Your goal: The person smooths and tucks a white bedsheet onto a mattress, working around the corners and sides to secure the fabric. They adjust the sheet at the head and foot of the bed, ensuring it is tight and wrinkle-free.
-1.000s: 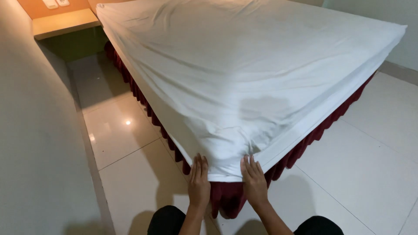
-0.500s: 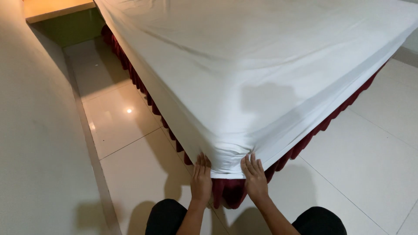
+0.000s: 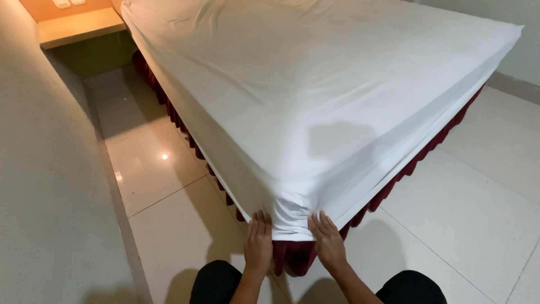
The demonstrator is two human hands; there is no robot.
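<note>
White sheet (image 3: 315,95) lies smooth across the bed (image 3: 394,174), its corner at six o'clock under our left hand (image 3: 258,242) and right hand (image 3: 328,243), fingers flat and extended, pressing rather than gripping; top looks done, this corner's tuck seemingly unfinished above the red skirt (image 3: 292,256).

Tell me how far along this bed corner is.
Done: the white sheet lies smooth over the mattress top and is drawn down over the near corner. In hand: the left hand and right hand press its lower edge at that corner, above the red skirt. Left: the right side's edge still looks loose.
</note>
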